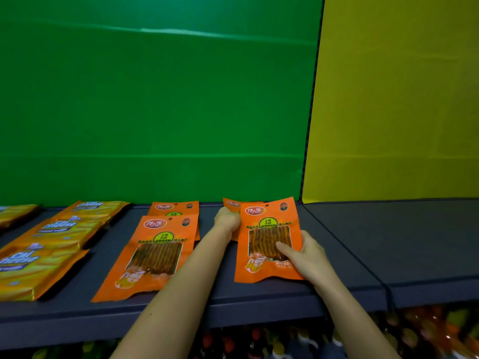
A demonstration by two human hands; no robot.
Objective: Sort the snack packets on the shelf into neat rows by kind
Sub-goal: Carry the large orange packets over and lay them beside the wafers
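Note:
An orange snack packet (pixel 261 268) with a clear window lies on the dark grey shelf (pixel 233 299). My right hand (pixel 305 255) grips its right edge, thumb on the window. My left hand (pixel 226 218) is closed on its upper left edge. Behind it another orange packet (pixel 232 204) peeks out. Two more orange packets lie to the left, one in front (pixel 150 257) overlapping the one behind (pixel 173 208). Yellow cheese packets (pixel 64 229) lie in a row further left.
A green back panel (pixel 155 99) and a yellow panel (pixel 388 99) rise behind the shelf. To the right lies a second shelf board (pixel 414 242). Colourful goods (pixel 414 332) show blurred on the level below.

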